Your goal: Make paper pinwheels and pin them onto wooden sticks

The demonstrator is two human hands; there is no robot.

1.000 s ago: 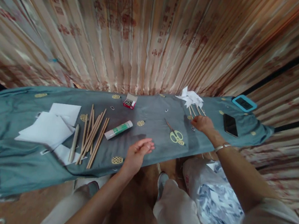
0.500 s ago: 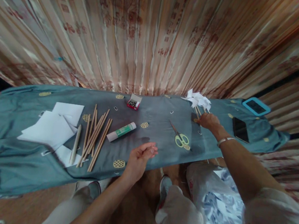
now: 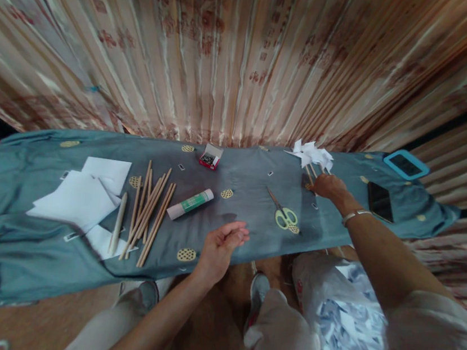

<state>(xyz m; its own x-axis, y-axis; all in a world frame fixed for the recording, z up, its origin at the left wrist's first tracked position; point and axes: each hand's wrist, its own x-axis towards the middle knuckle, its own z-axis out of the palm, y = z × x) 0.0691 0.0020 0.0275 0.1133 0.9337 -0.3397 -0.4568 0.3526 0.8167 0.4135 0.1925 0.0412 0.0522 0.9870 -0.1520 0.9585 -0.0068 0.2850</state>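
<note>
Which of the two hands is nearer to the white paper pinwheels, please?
Right: the right hand is at the near ends of the white paper pinwheels' sticks. The left hand is farther away, to their left, by the tablecloth's front edge.

A pleated curtain [image 3: 231, 55] in beige and brown, with reddish printed patterns, fills the background. Before it stands a long, narrow table [image 3: 247, 179] under a grey-green cloth [image 3: 35, 267] dotted with yellow ovals, hanging in creases at the left. Dark bars [image 3: 461, 120] slant at both sides. The floor [image 3: 55, 312] is brown; the light is dim, with pale sheen along the folds.
</note>
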